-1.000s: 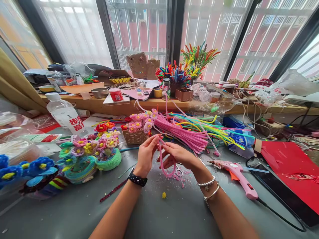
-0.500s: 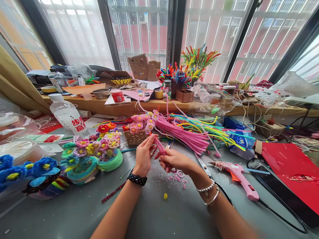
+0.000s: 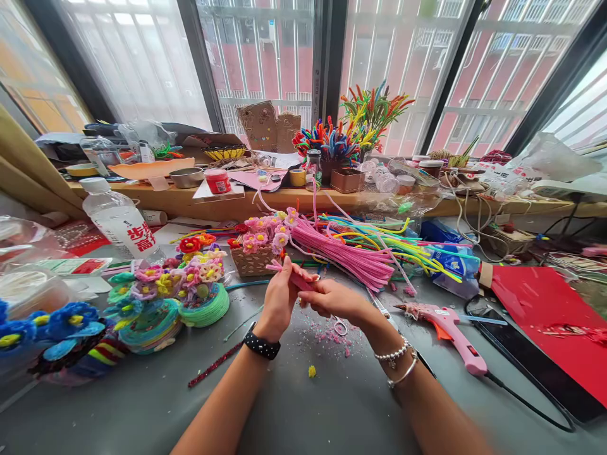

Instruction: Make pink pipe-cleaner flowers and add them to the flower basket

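Both hands meet over the grey table [image 3: 294,404] and grip one pink pipe cleaner [image 3: 294,278], now folded into a short bundle. My left hand [image 3: 279,298], with a black watch on its wrist, pinches the bundle's left end, which pokes out past the fingers. My right hand [image 3: 334,298], with bead and metal bracelets, closes on the right end. Just behind lies a sheaf of pink pipe cleaners [image 3: 346,253]. Pink fluff crumbs [image 3: 332,335] and small scissors [image 3: 379,309] lie under the hands.
A pink glue gun [image 3: 448,328] with its cable lies to the right, beside a red sheet [image 3: 554,316]. Finished pipe-cleaner flowers [image 3: 165,291] and a flower basket [image 3: 258,249] stand at left, with a water bottle [image 3: 121,221]. A cluttered wooden sill [image 3: 284,199] runs behind.
The long pink loop hanging between my hands has been folded up into a short bundle. Both hands have closed together around it and shifted slightly away from me.
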{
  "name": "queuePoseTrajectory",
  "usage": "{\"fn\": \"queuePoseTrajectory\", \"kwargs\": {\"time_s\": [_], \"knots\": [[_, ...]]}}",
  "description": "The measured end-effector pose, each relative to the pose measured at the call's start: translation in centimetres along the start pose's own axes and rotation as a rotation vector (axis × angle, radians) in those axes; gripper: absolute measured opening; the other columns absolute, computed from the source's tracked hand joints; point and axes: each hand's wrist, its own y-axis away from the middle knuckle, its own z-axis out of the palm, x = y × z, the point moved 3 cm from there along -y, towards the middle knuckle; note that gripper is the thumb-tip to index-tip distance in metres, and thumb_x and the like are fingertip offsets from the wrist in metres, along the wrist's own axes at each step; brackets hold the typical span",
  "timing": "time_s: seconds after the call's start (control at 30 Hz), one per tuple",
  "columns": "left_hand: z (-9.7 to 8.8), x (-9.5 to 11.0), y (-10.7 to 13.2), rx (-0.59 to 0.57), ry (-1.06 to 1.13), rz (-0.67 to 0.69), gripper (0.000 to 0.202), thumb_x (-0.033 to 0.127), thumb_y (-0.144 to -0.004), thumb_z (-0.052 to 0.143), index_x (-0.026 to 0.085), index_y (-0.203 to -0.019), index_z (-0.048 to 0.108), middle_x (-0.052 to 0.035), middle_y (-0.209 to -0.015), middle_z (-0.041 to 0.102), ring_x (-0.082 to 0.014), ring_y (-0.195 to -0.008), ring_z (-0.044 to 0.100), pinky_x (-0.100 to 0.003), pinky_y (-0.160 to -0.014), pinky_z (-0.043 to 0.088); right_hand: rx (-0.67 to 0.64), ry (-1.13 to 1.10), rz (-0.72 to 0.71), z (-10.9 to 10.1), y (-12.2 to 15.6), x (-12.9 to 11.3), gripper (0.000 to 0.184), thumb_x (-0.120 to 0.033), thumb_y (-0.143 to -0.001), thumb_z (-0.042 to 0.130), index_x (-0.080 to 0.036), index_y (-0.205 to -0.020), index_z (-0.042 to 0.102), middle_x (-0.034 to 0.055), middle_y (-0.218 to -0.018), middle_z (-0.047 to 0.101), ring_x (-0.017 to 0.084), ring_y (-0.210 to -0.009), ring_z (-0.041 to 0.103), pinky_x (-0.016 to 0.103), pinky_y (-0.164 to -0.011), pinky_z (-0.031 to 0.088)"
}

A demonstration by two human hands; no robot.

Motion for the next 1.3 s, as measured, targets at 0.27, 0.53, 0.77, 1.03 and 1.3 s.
{"fn": "queuePoseTrajectory", "kwargs": {"time_s": [0.27, 0.53, 0.77, 1.03, 1.3], "knots": [[-0.1, 0.9, -0.3, -0.031, 0.292, -0.016, 0.040, 0.041, -0.080, 0.046, 0.015, -0.051, 0.034, 0.0077, -0.043, 0.025, -0.0031, -0.036, 0.025, -0.016, -0.038, 0.028, 0.048, 0.496, -0.204, -0.7, -0.4, 0.3, 0.031, -0.026, -0.084, 0.041, -0.013, -0.067, 0.063, -0.0010, -0.058, 0.051, 0.009, -0.057, 0.044, 0.020, -0.056, 0.032], [-1.3, 1.3, -0.9, 0.122, 0.316, 0.036, 0.042, 0.042, -0.081, 0.044, 0.016, -0.051, 0.031, 0.0080, -0.042, 0.022, -0.0028, -0.034, 0.020, -0.016, -0.035, 0.022, 0.183, 0.962, -0.119, -0.5, 0.0, -0.1, 0.031, -0.031, -0.087, 0.036, -0.015, -0.085, 0.062, 0.0114, -0.081, 0.065, 0.019, -0.073, 0.059, 0.024, -0.059, 0.035], [-1.8, 2.0, -0.9, 0.166, 0.305, 0.116, 0.043, 0.040, -0.081, 0.044, 0.016, -0.049, 0.031, 0.0080, -0.041, 0.023, -0.0027, -0.033, 0.021, -0.016, -0.034, 0.021, 0.170, 0.968, -0.111, -1.1, -0.1, 0.1, 0.032, -0.033, -0.087, 0.037, -0.017, -0.080, 0.064, 0.0089, -0.082, 0.066, 0.017, -0.074, 0.059, 0.023, -0.058, 0.032], [-2.1, 2.3, -1.0, 0.183, 0.316, 0.147, 0.043, 0.040, -0.081, 0.044, 0.016, -0.049, 0.029, 0.0081, -0.041, 0.023, -0.0027, -0.033, 0.020, -0.016, -0.033, 0.021, 0.143, 0.778, -0.217, -1.4, 0.1, 0.5, 0.040, -0.049, -0.079, 0.045, -0.014, -0.073, 0.064, 0.0027, -0.062, 0.060, 0.010, -0.056, 0.049, 0.020, -0.050, 0.029], [-2.2, 2.2, -1.1, 0.161, 0.338, 0.140, 0.041, 0.039, -0.081, 0.044, 0.016, -0.050, 0.031, 0.0080, -0.041, 0.023, -0.0027, -0.033, 0.021, -0.015, -0.033, 0.021, 0.191, 0.675, -0.296, -2.3, -0.3, 0.6, 0.032, -0.041, -0.076, 0.052, -0.014, -0.065, 0.064, 0.0009, -0.058, 0.059, 0.009, -0.053, 0.046, 0.020, -0.051, 0.030]]}}
